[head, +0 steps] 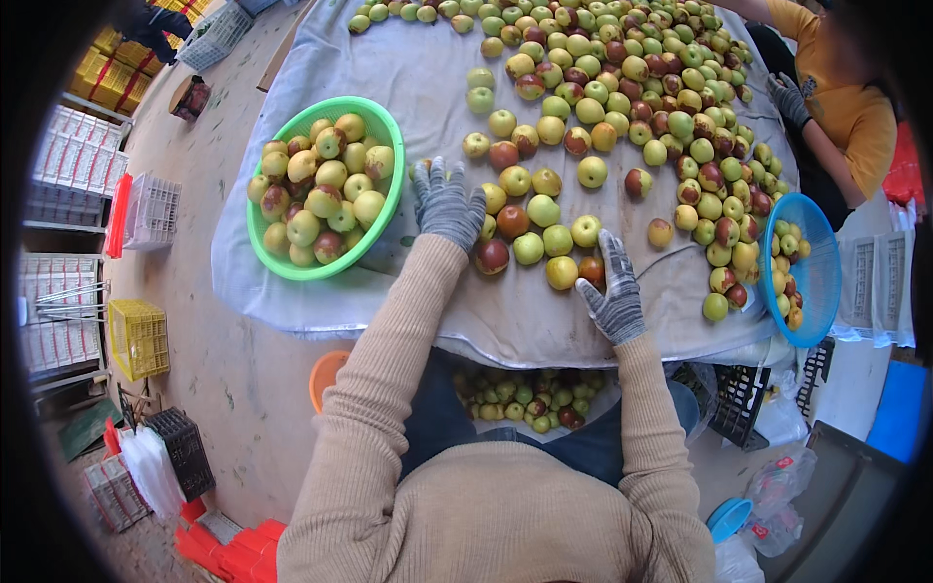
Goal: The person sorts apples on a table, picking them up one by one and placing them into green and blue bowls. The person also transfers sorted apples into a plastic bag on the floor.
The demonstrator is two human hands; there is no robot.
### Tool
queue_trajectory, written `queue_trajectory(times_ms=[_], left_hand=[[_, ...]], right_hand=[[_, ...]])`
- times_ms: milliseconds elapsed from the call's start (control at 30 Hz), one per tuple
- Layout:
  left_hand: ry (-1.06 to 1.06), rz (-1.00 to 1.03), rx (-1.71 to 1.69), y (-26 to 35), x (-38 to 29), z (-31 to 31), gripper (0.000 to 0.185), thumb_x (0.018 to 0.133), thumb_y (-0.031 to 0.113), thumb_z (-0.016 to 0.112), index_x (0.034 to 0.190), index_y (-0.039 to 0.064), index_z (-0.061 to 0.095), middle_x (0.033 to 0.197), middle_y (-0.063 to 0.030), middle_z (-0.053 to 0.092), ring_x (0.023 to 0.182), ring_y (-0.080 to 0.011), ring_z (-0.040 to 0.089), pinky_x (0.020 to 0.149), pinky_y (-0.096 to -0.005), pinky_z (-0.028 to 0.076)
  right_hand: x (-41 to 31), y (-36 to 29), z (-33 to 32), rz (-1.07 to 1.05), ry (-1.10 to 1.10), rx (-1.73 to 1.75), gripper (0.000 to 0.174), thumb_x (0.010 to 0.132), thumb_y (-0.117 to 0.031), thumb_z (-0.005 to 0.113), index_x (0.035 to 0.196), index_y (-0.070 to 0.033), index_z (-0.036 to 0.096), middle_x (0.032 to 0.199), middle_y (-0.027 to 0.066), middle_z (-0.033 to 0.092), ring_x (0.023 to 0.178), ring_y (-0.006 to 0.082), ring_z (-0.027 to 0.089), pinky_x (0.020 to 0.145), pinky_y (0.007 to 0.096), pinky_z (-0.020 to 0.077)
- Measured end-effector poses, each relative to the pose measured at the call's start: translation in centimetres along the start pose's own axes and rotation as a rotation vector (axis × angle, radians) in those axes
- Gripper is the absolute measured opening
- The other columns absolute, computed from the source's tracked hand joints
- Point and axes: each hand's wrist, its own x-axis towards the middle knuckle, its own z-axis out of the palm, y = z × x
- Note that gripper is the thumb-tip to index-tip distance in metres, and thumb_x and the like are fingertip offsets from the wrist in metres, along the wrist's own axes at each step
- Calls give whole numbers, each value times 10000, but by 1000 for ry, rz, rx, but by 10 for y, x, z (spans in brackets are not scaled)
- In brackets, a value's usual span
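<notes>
Both my hands wear grey knit gloves over a table covered with pale cloth [350,306]. My left hand [446,200] lies over a jujube [420,169] near the basket, fingers spread; whether it grips the fruit is unclear. My right hand [614,291] touches a reddish-brown jujube [591,271], thumb and fingers apart around its near side. Between the hands lies a loose group of green, yellow and brown jujubes [543,210]. Left of my left hand stands a green plastic basket [397,157] full of mostly yellow-green jujubes, some with brown patches.
A large heap of jujubes [598,91] covers the far right. A blue basket [820,270] tilts at the right edge with some inside. A person [845,109] in a yellow shirt sits beyond, one gloved hand visible. More fruit [525,397] lies below the table edge, between my legs.
</notes>
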Motion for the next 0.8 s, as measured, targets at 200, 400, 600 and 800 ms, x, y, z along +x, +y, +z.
queue_trajectory(times_ms=[200,400,600,800], left_hand=[[118,426,-702,-21,-54,1,567,839,37,513,1383,86,362,1423,-154,351,1344,-314,277,1102,-373,228],[164,71,-777,-48,-101,5,732,818,-75,507,1451,109,189,1256,-154,518,1161,-201,510,1024,-314,358],[15,106,-348,-27,-113,7,815,765,203,682,1430,71,228,1266,-212,502,1168,-358,490,1018,-389,363],[-36,350,-146,24,-132,17,624,763,186,625,1340,98,407,1310,-212,446,1235,-361,410,1068,-405,311]], right_hand=[[10,9,-8,337,46,629,438,901,-83,527,1314,21,427,1283,161,504,1193,233,483,1028,326,361],[5,19,-1,455,196,806,236,897,5,483,1123,38,540,1068,113,602,993,169,569,924,288,434],[4,-2,-2,160,53,328,342,807,-103,619,1128,-3,557,1052,139,616,949,242,597,887,333,456],[-6,-33,8,-52,-178,209,555,764,-263,659,1251,-43,509,1166,180,582,1036,326,567,929,393,421]])
